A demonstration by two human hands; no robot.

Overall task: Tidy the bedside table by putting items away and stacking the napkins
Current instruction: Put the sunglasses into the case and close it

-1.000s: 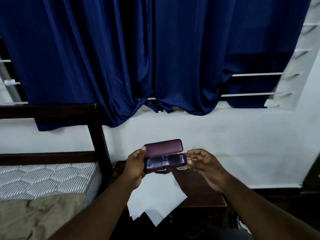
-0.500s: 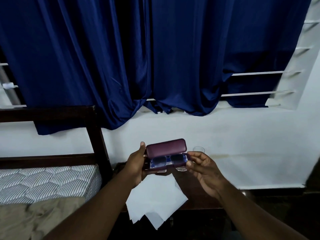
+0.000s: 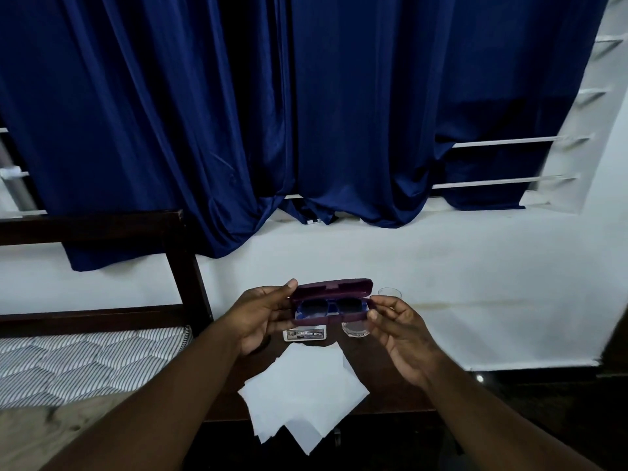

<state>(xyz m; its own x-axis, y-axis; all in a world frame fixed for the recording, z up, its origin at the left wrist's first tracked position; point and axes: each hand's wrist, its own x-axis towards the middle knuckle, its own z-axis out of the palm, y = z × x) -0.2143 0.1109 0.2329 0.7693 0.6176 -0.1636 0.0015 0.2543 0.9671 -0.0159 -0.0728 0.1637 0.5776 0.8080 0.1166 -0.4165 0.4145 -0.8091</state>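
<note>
A maroon glasses case (image 3: pixel 331 289) hangs above the dark wooden bedside table (image 3: pixel 394 385), its lid tilted partly down over dark glasses (image 3: pixel 329 307) lying inside. My left hand (image 3: pixel 258 317) grips the case's left end, thumb on the lid. My right hand (image 3: pixel 397 331) pinches the right end. Below them, several white napkins (image 3: pixel 302 392) lie loosely overlapped, hanging over the table's front edge.
A small white box with print (image 3: pixel 306 334) and a clear glass (image 3: pixel 389 294) stand at the back of the table by the white wall. A bed with a striped mattress (image 3: pixel 85 362) and dark headboard is at the left. Blue curtains (image 3: pixel 306 113) hang above.
The case's lid has come down from wide open to partly lowered over the glasses. My right hand moved in and took hold of the case's right end.
</note>
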